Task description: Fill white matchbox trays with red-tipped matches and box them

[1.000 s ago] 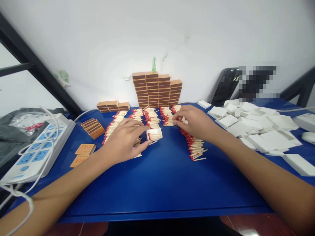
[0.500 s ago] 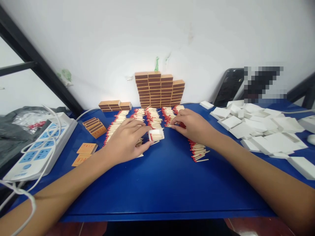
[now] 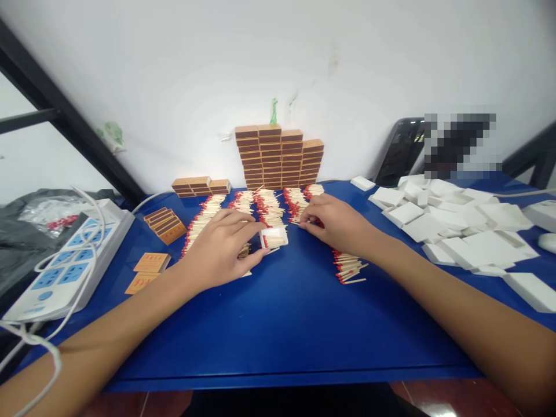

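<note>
My left hand [image 3: 228, 246] grips a small white tray [image 3: 279, 232] between thumb and fingers; some red-tipped matches lie inside it. My right hand [image 3: 332, 221] is closed at the fingertips beside the rows of matches; what it pinches, if anything, is too small to make out. Long rows of red-headed matches [image 3: 270, 209] lie on the blue table [image 3: 278, 330], behind and beside both hands. One row [image 3: 350, 266] reaches out below my right wrist. Part of the leftmost row is hidden by my left hand.
Stacked brown matchboxes [image 3: 281, 156] stand against the wall. More matchboxes [image 3: 165, 225] lie at left, near a power strip [image 3: 73, 260] with white cables. White empty trays [image 3: 456, 220] are heaped at right, before a black phone-like object [image 3: 399, 152].
The fingertips of my right hand have drawn closer together at the matches. My left hand keeps its hold on the white tray. The whole view has shifted slightly.
</note>
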The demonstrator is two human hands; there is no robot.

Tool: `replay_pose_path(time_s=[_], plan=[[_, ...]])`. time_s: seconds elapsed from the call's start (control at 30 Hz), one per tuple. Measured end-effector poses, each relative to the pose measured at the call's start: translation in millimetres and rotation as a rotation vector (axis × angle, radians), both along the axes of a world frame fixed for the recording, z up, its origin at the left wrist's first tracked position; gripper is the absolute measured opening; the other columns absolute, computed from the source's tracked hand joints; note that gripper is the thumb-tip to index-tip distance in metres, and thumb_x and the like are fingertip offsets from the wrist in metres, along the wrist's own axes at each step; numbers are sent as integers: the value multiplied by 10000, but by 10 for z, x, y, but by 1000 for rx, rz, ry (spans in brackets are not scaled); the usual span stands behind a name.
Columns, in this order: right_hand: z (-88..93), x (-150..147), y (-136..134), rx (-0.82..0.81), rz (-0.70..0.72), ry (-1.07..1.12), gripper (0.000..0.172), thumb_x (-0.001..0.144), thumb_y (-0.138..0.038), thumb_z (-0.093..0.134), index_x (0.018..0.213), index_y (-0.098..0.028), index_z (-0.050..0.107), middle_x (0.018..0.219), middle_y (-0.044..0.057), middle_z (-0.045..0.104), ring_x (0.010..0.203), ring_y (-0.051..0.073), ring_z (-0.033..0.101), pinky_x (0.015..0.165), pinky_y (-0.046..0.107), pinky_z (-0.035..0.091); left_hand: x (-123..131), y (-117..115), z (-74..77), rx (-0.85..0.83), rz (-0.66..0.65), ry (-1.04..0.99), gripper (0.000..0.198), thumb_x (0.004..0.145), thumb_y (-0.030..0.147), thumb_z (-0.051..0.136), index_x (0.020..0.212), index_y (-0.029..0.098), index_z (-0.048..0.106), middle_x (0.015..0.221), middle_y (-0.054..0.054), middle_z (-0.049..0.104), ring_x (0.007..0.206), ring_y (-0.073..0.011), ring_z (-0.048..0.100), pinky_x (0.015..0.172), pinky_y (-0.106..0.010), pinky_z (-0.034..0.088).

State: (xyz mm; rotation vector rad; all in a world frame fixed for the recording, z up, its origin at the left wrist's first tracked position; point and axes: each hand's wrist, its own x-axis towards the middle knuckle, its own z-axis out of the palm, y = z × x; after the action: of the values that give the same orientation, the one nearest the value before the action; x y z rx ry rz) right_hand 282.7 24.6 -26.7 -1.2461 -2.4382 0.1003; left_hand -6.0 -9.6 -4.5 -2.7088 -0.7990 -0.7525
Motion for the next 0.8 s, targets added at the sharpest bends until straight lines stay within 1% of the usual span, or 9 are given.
replay_pose_path(time_s=[0.27, 0.43, 0.53, 0.67, 0.8], plan=[[2, 48, 15, -13, -4, -62, 154, 949, -168, 586, 809, -188, 647, 892, 102, 651, 895, 253, 596, 775, 353, 460, -1, -7, 9, -7, 2, 4, 279, 968, 337, 683, 1160, 135, 703, 1075, -126, 760, 1047, -280, 703, 954, -446, 543], [23, 53, 4, 35, -47, -53, 75, 947, -193, 607, 902, -180, 666, 931, 104, 655, 905, 255, 596, 775, 352, 458, 0, -5, 6, -7, -4, 3, 284, 969, 340, 683, 1162, 133, 705, 1081, -129, 758, 1062, -286, 703, 957, -449, 541], [25, 52, 11, 32, -79, -64, 100, 959, -206, 604, 886, -179, 667, 911, 103, 651, 911, 261, 594, 773, 355, 454, 1, -6, 7, -19, 8, 6, 282, 977, 353, 675, 1163, 143, 704, 1095, -125, 755, 1064, -280, 702, 964, -445, 539], [-4, 66, 40, 14, -48, -63, 129, 947, -167, 591, 832, -189, 645, 911, 101, 651, 888, 249, 597, 766, 350, 453, 1, -8, 8, -15, 1, 8, 289, 977, 355, 673, 1166, 138, 703, 1096, -130, 755, 1062, -285, 702, 963, -450, 540], [-28, 76, 61, 25, -19, -59, 157, 959, -171, 575, 814, -194, 628, 899, 102, 648, 874, 249, 593, 764, 355, 455, -2, -4, 7, -7, -4, 6, 270, 978, 346, 670, 1166, 154, 698, 1087, -121, 763, 1064, -279, 706, 965, -442, 539]])
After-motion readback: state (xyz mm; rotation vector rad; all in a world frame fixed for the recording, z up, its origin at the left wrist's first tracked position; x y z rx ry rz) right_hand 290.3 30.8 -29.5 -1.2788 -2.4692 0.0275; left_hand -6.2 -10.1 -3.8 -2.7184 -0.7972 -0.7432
